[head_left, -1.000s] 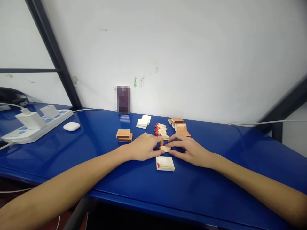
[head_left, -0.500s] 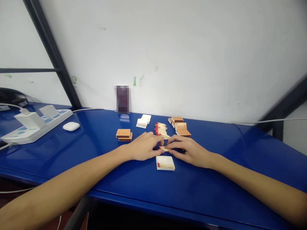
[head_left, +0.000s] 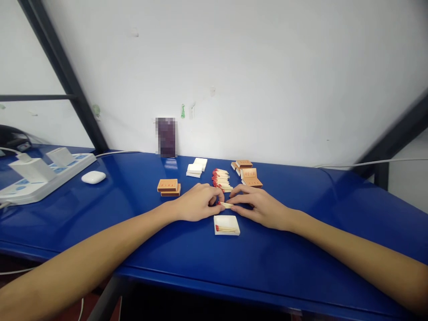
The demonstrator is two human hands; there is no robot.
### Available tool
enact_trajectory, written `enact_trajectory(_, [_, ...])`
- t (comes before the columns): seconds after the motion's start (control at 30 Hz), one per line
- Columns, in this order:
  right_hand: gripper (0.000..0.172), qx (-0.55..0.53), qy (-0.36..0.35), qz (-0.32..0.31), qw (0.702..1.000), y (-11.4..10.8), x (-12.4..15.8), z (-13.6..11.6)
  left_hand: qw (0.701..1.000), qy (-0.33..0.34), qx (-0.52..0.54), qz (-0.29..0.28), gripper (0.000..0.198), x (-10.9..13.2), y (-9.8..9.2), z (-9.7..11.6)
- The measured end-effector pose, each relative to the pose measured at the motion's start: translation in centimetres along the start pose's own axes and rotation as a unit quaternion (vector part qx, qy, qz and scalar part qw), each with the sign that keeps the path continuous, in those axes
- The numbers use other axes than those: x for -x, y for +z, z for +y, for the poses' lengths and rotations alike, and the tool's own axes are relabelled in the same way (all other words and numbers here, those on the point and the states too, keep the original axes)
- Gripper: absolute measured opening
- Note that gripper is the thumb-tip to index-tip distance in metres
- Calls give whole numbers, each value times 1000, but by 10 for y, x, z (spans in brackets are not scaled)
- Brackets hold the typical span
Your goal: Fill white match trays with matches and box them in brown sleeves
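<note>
Between my two hands is a small bunch of red-tipped matches. My left hand has its thumb and curled fingers closed at the red heads. From the other side, the thumb and fingertips of my right hand close on the plain wooden ends. Just in front lies an open white matchbox tray, with several matches along its near side. A heap of loose matches lies right behind my fingers, heads to the left.
Two stacked orange matchboxes sit to the left. White inner trays and several orange matchbox sleeves lie near the wall. Farther left are a white earphone case and a power strip with chargers. A blurred dark rectangle leans on the wall.
The whole view has shifted slightly, so everything appears a little farther left. My fingers have moved slightly apart around the matches, which now show more clearly between them.
</note>
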State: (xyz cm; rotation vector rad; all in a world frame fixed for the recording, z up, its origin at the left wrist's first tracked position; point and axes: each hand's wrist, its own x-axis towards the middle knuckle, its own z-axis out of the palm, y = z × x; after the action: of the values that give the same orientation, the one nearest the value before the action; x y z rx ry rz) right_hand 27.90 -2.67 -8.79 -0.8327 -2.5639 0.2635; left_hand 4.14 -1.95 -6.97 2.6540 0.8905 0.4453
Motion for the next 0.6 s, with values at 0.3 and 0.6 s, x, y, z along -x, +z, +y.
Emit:
enact_trajectory(0.3, [27,3,-7,6,1000,2,0,-1,1000,10,10,10,11,0,1,0])
enact_trajectory(0.6, [27,12,41,-8,999,1,-2,-2,999,-16,-21,29,21,0,5,0])
